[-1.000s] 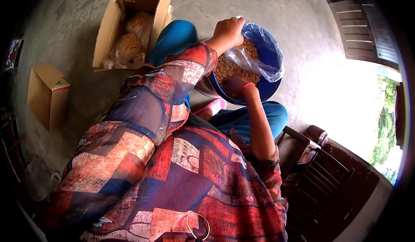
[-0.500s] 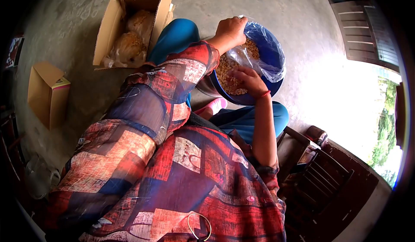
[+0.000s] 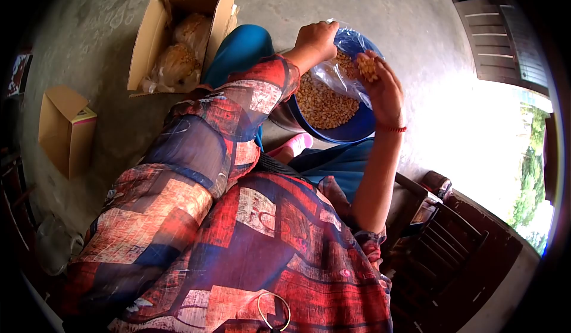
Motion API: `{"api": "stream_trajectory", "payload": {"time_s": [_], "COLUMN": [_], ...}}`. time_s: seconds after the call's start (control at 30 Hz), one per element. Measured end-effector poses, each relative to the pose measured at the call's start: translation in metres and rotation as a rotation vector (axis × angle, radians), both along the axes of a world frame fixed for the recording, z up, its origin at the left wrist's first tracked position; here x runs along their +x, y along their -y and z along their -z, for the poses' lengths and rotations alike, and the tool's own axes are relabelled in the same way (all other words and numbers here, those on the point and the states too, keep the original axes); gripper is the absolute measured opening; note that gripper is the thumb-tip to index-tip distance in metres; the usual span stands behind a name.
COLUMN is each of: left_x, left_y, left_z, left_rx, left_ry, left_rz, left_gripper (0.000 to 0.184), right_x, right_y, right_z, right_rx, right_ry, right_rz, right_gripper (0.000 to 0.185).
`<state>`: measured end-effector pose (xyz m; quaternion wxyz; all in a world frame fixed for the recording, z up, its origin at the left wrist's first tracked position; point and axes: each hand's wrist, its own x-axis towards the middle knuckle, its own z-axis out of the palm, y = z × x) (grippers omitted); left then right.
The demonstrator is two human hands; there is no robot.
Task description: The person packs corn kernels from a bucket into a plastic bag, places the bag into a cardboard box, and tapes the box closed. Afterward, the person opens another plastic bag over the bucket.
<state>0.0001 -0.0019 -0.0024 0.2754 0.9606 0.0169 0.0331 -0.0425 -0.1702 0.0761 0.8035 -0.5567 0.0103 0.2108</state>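
A round container with a blue inside [image 3: 351, 132] holds a heap of small yellow-brown kernels [image 3: 326, 104], like dried corn. At its far rim my left hand [image 3: 319, 40] is closed on the edge of a clear plastic bag [image 3: 334, 74], whose film hangs over part of the opening. More kernels show in or behind the film. My right hand [image 3: 386, 95] is raised above the right side of the container, fingers curled round a handful of kernels [image 3: 367, 67].
A cardboard box [image 3: 143, 47] with plastic bags of brownish food [image 3: 178, 62] stands at upper left. Further left is a smaller open carton [image 3: 80, 145]. A dark wooden chair [image 3: 446, 238] is at lower right. My knee [image 3: 244, 50] is beside the box.
My right hand has risen from the kernels in the container, moving up and right, and now carries a handful. My left hand keeps its grip on the bag edge.
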Motion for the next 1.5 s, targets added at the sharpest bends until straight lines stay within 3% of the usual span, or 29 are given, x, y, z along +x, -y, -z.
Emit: {"api": "stream_trajectory", "payload": {"time_s": [0.03,0.07,0.13,0.17,0.2,0.27,0.33,0.37,0.43,0.53,0.57,0.8,1.0,1.07,1.27,1.33,1.5], "left_x": [0.001,0.001,0.001,0.001,0.0,0.0,-0.001,-0.001,0.0,0.0,0.0,-0.001,0.0,0.0,0.0,0.0,0.001], "left_y": [-0.001,-0.001,0.001,0.0,-0.001,0.0,0.001,0.001,0.0,0.001,0.0,0.0,-0.001,0.0,0.001,0.0,0.001], "left_z": [0.003,0.006,0.006,0.007,0.006,0.002,0.001,0.002,0.004,0.004,0.002,0.001,0.002,0.002,0.003,0.003,0.003], "left_rx": [-0.004,-0.008,-0.015,-0.019,-0.019,-0.01,-0.009,-0.007,0.0,-0.001,0.002,-0.005,-0.011,-0.012,0.01,0.013,0.014], "left_ry": [0.023,0.045,0.052,0.058,0.052,0.017,-0.005,0.004,0.015,0.028,0.01,0.015,0.015,0.017,0.018,0.019,0.011], "left_rz": [0.01,0.021,0.016,0.01,0.007,0.01,0.009,0.011,0.008,0.004,0.006,0.013,0.018,0.019,0.003,0.004,0.0], "left_gripper": [0.035,0.036,0.037,0.038,0.038,0.039,0.039,0.039,0.039,0.038,0.038,0.037,0.037,0.037,0.039,0.04,0.039], "right_x": [0.006,0.009,0.01,0.004,-0.003,-0.014,-0.015,-0.015,-0.015,-0.016,-0.012,-0.018,-0.03,-0.023,-0.026,-0.025,-0.027], "right_y": [0.001,0.007,0.009,0.009,0.004,0.0,-0.004,-0.003,-0.003,-0.003,-0.009,-0.026,-0.035,-0.027,-0.004,0.0,0.01], "right_z": [0.006,0.01,0.003,0.004,0.007,0.017,0.043,0.061,0.101,0.139,0.149,0.153,0.116,0.114,0.087,0.074,0.08], "right_rx": [-0.32,-0.32,-0.973,-0.685,-0.684,-0.7,-0.914,-0.914,-1.082,-1.273,-1.411,-1.274,-1.215,-1.013,-0.614,-0.387,-0.388], "right_ry": [0.151,0.151,0.486,0.369,0.365,0.212,0.246,0.247,0.631,0.694,0.536,0.536,0.165,0.047,0.094,-0.406,-0.142], "right_rz": [0.1,0.1,0.083,0.034,0.029,-0.378,-0.719,-0.719,-0.938,-0.924,-1.065,-1.332,-1.248,-1.106,-0.684,-0.53,-0.527], "right_gripper": [0.026,0.026,0.022,0.019,0.019,0.019,0.021,0.021,0.027,0.032,0.035,0.03,0.037,0.034,0.029,0.03,0.024]}}
